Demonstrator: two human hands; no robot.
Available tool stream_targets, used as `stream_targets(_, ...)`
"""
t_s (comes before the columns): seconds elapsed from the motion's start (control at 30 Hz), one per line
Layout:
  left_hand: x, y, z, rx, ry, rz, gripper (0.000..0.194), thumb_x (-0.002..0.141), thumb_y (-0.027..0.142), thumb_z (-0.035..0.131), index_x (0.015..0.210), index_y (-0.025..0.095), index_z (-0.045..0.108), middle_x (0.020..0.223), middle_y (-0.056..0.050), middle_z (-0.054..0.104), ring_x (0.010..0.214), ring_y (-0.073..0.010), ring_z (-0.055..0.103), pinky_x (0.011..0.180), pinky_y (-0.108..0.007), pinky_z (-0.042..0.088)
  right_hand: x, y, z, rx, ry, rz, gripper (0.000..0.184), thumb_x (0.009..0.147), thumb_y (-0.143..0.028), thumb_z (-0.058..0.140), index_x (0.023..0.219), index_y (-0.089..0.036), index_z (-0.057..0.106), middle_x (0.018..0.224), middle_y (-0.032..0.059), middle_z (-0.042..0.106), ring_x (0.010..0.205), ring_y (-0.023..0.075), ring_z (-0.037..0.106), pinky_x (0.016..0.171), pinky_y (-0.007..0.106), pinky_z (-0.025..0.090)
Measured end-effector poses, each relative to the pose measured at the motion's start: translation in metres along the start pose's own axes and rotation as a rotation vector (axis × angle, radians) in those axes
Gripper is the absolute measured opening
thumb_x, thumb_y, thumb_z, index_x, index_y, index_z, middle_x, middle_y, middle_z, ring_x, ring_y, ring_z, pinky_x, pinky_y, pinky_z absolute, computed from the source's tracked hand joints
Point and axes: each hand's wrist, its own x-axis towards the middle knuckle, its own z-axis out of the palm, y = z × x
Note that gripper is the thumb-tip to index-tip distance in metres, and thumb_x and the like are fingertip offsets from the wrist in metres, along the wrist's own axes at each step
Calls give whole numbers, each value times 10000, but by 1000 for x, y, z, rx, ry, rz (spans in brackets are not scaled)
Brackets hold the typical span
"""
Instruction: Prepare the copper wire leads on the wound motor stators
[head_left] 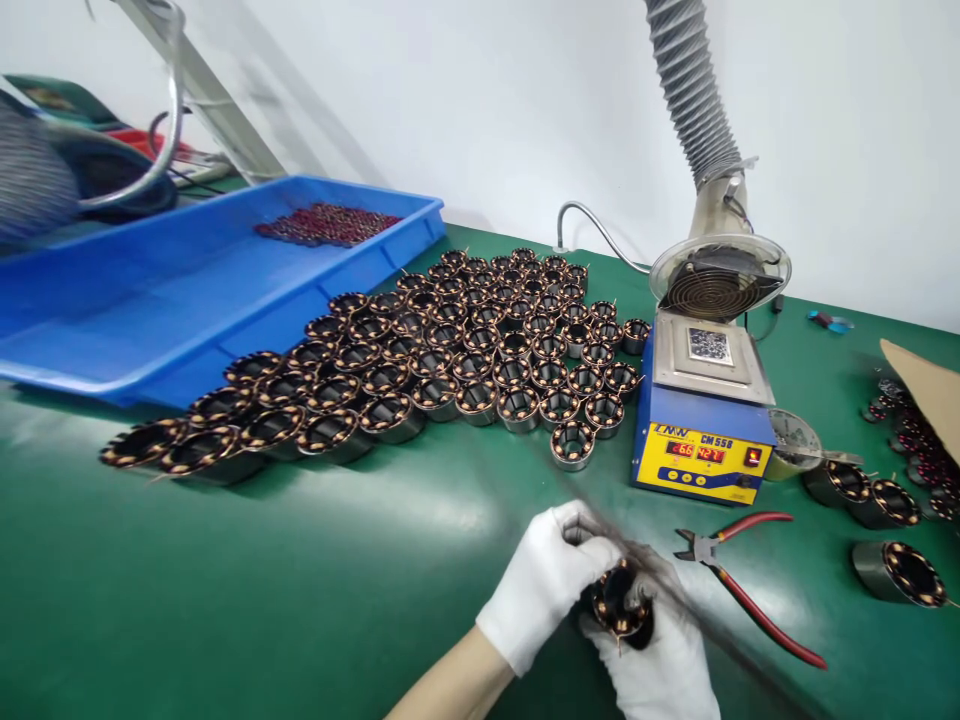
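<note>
Both of my hands wear white gloves. My right hand (pixel 664 650) is wrapped round a motor stator (pixel 619 605), a dark ring with copper windings, and its thumb reaches into the opening. At the stator's upper left edge, the fingers of my left hand (pixel 551 575) are closed; whether they also pinch a wire there is hidden. A short copper lead sticks out from the near side of the ring. Just right of my hands lie diagonal cutters (pixel 750 585) with red handles, jaws apart. A blurred dark band crosses in front of my hands.
Many similar stators (pixel 442 350) stand packed together on the green table (pixel 225 580). Behind them is a blue tray (pixel 187 260) with small reddish parts. A blue-yellow solder pot (pixel 701 450) sits under an exhaust hose (pixel 690 90). More stators (pixel 900 575) stand at right.
</note>
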Motion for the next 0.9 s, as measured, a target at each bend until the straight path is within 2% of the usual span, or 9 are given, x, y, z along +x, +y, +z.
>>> stream_targets(0.23,-4,-3,1,-48,80,33,162,552,274,598,574,161,483,593,-8,549,596,-153,510,579,-248,411,3,-7,2,36,-20,22,225,599,-220,707,736,-252,532,956,46,627,868,230,604,708,338,494)
stream_targets(0.3,-7,1,-1,-64,88,29,249,515,240,645,725,154,544,774,-41,620,744,-188,567,669,-260,448,3,-5,1,52,-33,51,216,604,-217,705,744,-250,543,968,52,628,880,235,601,732,345,490)
stream_targets(0.37,-8,5,-2,-46,60,18,474,465,191,679,923,156,563,974,-63,619,892,-215,569,745,-264,457,3,-4,0,52,-39,61,232,608,-222,706,783,-248,557,989,62,625,892,240,598,736,346,488)
stream_targets(0.4,-7,7,-2,-25,29,7,498,467,190,679,953,157,575,990,-64,620,905,-221,570,752,-267,459,3,-4,0,44,-40,58,242,607,-221,706,795,-248,556,996,63,622,894,242,598,731,344,489)
stream_targets(0.5,-1,6,3,-22,-53,-37,230,514,248,642,715,136,646,736,-55,652,722,-217,595,657,-276,463,2,-2,2,9,-33,8,250,585,-199,704,750,-251,522,977,49,622,863,235,604,695,330,494)
stream_targets(0.6,5,3,3,-219,-4,-64,206,455,261,694,596,128,625,600,-38,621,611,-188,572,600,-260,449,0,1,6,-2,24,-42,285,547,-182,703,722,-252,490,955,33,621,856,231,605,690,324,495)
stream_targets(0.7,6,6,-6,-383,148,20,301,468,321,734,670,125,628,696,-50,643,712,-195,590,706,-263,454,-2,2,7,0,12,13,275,548,-186,698,732,-251,505,951,36,627,864,236,607,714,334,493)
stream_targets(0.77,4,11,-15,-326,233,81,339,520,360,724,743,122,632,801,-74,655,819,-216,592,791,-279,442,-3,3,7,12,7,68,265,540,-192,706,692,-248,497,959,45,632,862,243,610,720,341,492)
stream_targets(0.9,0,18,-25,-81,109,55,356,548,353,706,817,129,644,872,-91,657,865,-248,591,812,-309,456,-3,2,7,67,37,119,289,517,-210,723,702,-252,506,979,52,638,907,265,602,766,370,484)
